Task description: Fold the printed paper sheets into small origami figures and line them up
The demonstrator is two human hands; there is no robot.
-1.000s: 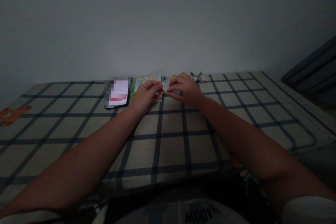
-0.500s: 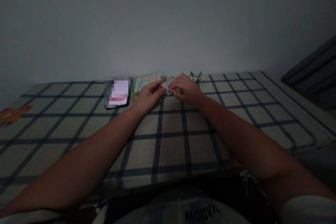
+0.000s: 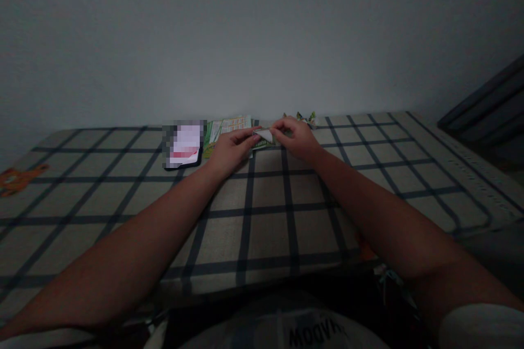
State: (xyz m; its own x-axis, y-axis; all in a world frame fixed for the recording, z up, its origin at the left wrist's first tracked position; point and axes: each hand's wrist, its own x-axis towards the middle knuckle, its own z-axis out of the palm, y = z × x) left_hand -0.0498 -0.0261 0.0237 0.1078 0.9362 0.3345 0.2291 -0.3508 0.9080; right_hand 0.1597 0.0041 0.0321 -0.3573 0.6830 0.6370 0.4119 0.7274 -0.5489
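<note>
Both my arms stretch across a checked cloth (image 3: pixel 266 212) towards the wall. My left hand (image 3: pixel 231 148) and my right hand (image 3: pixel 297 139) meet over a small piece of printed paper (image 3: pixel 265 137), each pinching one end of it with thumb and fingers. The paper shows a white folded flap with a green edge below. It is held just above the cloth. A green and orange printed sheet (image 3: pixel 225 128) lies flat behind my left hand.
A phone with a lit screen (image 3: pixel 184 144) lies left of the printed sheet. A small folded paper figure (image 3: pixel 308 118) sits behind my right hand near the wall. An orange patch (image 3: pixel 18 179) shows at the far left. A dark piece of furniture (image 3: pixel 487 114) stands at the right.
The small paper has turned between my fingers and now shows a white folded flap. My right hand shifted slightly away and to the right; my left hand stayed close.
</note>
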